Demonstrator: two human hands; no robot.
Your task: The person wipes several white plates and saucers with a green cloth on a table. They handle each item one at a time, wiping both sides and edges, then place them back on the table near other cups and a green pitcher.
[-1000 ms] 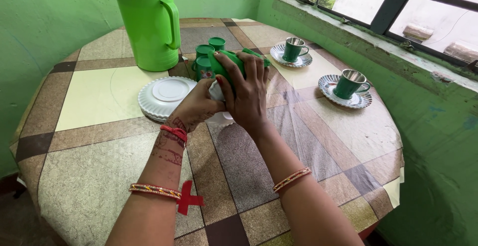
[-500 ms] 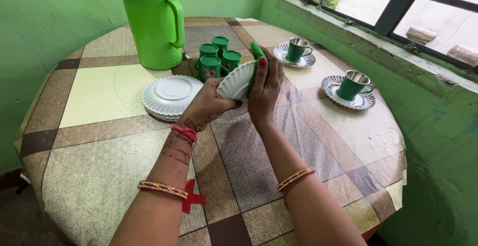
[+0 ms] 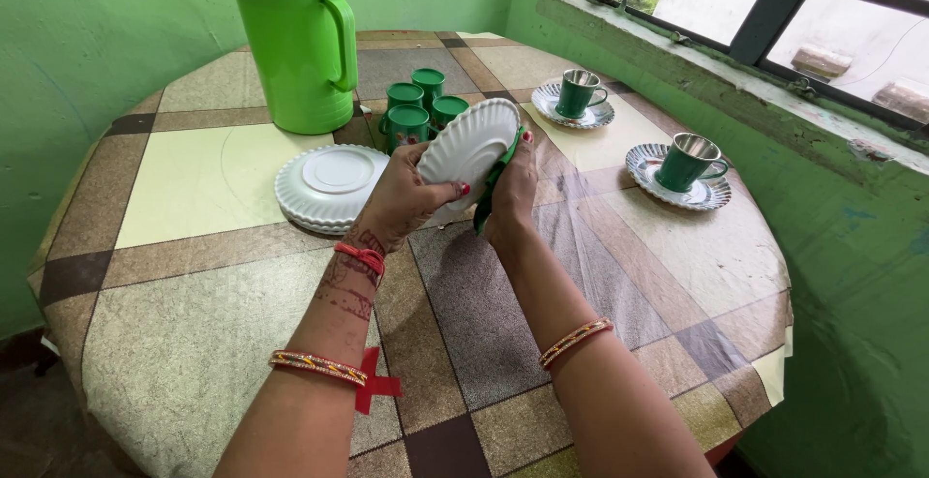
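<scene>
Mid-worktop (image 3: 242, 323), her left hand (image 3: 402, 197) grips a tilted white saucer (image 3: 469, 147); right hand (image 3: 513, 193) presses a green cloth (image 3: 492, 193) against it.

Left hand (image 3: 402, 197) tilts saucer (image 3: 466, 149); right hand (image 3: 511, 193) holds cloth (image 3: 492, 188).

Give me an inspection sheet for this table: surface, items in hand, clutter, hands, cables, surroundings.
Surface: round table under a checked brown, beige and yellow cover.
Items in hand: white fluted saucer held tilted above the table; green cloth pressed against its far side.
Clutter: stack of white saucers; cluster of green cups; tall green jug; two green cups on saucers near the window.
Hands: left hand grips the saucer's rim; right hand holds the cloth to it.
Cables: nothing seen.
Surroundings: green walls, window with dark frame at right.
</scene>
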